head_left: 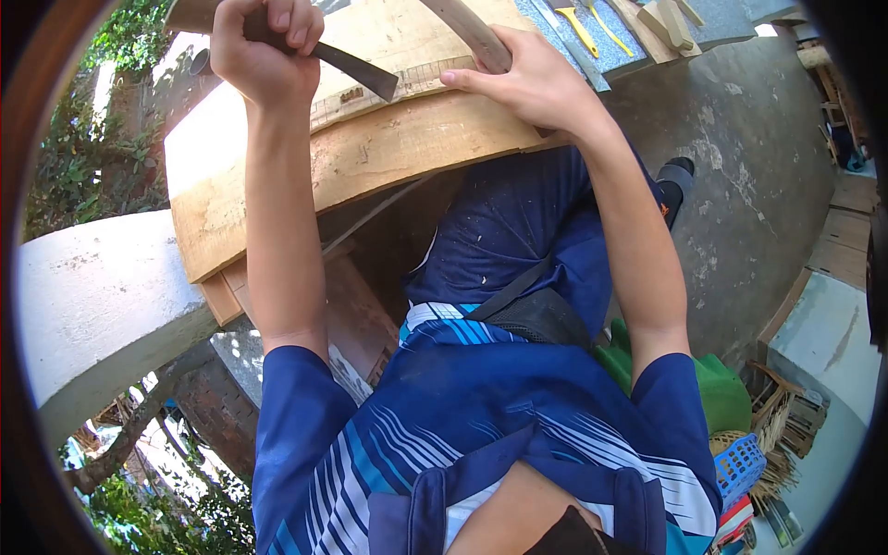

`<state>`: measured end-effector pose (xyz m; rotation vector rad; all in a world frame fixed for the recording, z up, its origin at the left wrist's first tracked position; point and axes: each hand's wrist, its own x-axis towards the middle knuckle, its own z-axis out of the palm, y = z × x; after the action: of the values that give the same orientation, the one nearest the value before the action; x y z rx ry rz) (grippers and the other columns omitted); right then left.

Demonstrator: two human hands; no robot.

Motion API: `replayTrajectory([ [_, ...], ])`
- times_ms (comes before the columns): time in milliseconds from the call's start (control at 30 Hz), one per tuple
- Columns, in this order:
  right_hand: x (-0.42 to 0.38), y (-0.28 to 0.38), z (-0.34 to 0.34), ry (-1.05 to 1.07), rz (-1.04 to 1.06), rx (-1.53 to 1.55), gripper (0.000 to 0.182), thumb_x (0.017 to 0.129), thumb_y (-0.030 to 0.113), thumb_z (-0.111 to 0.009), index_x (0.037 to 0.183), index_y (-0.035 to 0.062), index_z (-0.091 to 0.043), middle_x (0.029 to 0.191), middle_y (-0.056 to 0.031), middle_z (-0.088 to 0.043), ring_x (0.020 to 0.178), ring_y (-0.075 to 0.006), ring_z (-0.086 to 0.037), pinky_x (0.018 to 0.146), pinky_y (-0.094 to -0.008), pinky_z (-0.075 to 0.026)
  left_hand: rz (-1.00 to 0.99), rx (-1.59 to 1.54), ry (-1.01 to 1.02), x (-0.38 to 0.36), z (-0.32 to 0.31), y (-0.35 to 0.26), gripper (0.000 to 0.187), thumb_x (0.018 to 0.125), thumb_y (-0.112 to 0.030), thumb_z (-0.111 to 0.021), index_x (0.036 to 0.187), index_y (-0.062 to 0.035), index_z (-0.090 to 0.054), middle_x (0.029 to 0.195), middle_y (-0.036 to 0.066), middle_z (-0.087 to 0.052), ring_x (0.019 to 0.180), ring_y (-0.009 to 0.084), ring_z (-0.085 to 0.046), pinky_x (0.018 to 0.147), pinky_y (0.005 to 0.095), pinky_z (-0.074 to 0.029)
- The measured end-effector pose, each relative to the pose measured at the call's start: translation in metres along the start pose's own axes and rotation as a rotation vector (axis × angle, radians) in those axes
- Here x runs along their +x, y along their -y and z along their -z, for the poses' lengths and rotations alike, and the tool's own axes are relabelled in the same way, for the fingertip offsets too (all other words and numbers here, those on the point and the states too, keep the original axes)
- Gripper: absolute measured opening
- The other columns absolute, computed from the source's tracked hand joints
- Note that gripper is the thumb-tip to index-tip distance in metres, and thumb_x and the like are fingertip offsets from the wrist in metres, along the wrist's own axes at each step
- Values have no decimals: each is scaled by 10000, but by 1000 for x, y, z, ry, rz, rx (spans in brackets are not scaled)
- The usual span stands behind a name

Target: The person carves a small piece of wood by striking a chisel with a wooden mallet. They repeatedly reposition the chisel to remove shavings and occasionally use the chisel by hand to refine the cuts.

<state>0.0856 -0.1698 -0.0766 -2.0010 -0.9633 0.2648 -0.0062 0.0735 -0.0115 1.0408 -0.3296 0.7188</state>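
My left hand (268, 46) is closed around a tool at the upper left. Its dark flat blade (365, 76) points down and right, with its tip just over the edge of a light wooden board (407, 134). A rounded brown end of the tool (192, 15) shows on the other side of the fist. At the upper middle, my right hand (541, 81) holds the lower end of a curved wooden stick (462, 30); its thumb lies along the board's marked strip. The stick's far end is out of view.
Yellow-handled tools (578, 30) and wood pieces (668, 26) lie on a grey-blue surface at the upper right. A white ledge (106, 287) is at the left. Concrete floor (740, 166) spreads right, with a blue basket (737, 467) and a green cloth (721, 398) lower down.
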Motion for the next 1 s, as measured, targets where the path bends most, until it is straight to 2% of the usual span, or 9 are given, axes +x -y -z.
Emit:
replayTrajectory([
  [33, -1, 3, 1, 14, -24, -4, 537, 859, 502, -795, 913, -15, -661, 732, -54, -607, 697, -171, -591, 662, -347, -474, -31, -9, 78, 0, -18, -2, 211, 937, -108, -632, 1118, -13, -580, 694, 29, -523, 531, 104, -486, 459, 245, -374],
  [133, -9, 22, 10, -59, -149, -129, 574, 871, 476, -736, 1072, -60, -698, 942, -260, -734, 933, -379, -733, 849, -442, -564, 36, 51, 39, 11, -26, 2, 214, 939, -128, -522, 1121, -30, -576, 629, 24, -386, 481, 117, -350, 420, 261, -281],
  [233, -17, 32, 14, -141, -167, -416, 415, 914, 386, -702, 1050, 2, -621, 859, -254, -695, 868, -429, -706, 765, -510, -556, 42, 212, 44, -3, -50, 1, 188, 942, -84, -546, 1117, -17, -549, 609, 20, -384, 434, 109, -345, 381, 260, -300],
  [500, -32, 23, -2, -214, -53, -500, 314, 881, 274, -722, 1002, -4, -637, 983, -159, -639, 990, -331, -659, 775, -433, -565, 13, 237, 125, -36, -61, -1, 273, 897, -111, -622, 1102, -13, -471, 578, 1, -387, 392, 78, -340, 330, 210, -290],
  [800, -33, 17, -19, -363, 67, -661, 377, 877, 257, -702, 1146, -2, -651, 1154, -191, -606, 1132, -310, -571, 956, -435, -479, -11, -46, -117, -89, -93, -31, 255, 874, -48, -551, 1115, -39, -469, 553, 17, -388, 374, 99, -287, 320, 235, -269],
  [833, -38, 19, -16, -371, 58, -670, 391, 889, 262, -694, 1175, 2, -641, 1185, -183, -595, 1156, -304, -552, 986, -431, -467, 59, 7, -26, -92, -84, -37, 341, 851, -108, -595, 1158, -18, -479, 585, 34, -424, 462, 127, -403, 421, 265, -395],
  [933, -61, 49, -2, -253, 383, -197, 378, 891, 231, -673, 1191, 5, -627, 1198, -162, -614, 1161, -284, -579, 1003, -425, -474, -70, 218, 140, -87, -88, -30, 470, 826, -211, -629, 1220, 15, -506, 732, 88, -521, 665, 181, -537, 659, 333, -506],
  [967, -68, 65, 6, -106, 390, 48, 376, 893, 223, -678, 1196, 8, -622, 1197, -154, -622, 1163, -272, -590, 1000, -420, -484, 25, 283, 184, -82, -75, -30, 602, 801, -306, -644, 1280, 40, -528, 962, 145, -587, 917, 249, -588, 916, 413, -474],
  [1000, -75, 83, 15, 39, 390, 298, 374, 895, 215, -684, 1200, 10, -617, 1197, -145, -630, 1164, -260, -602, 997, -414, -493, -23, 426, 231, -73, -83, -32, 623, 806, -327, -635, 1297, 45, -547, 1158, 177, -603, 1046, 280, -593, 1010, 431, -432],
])
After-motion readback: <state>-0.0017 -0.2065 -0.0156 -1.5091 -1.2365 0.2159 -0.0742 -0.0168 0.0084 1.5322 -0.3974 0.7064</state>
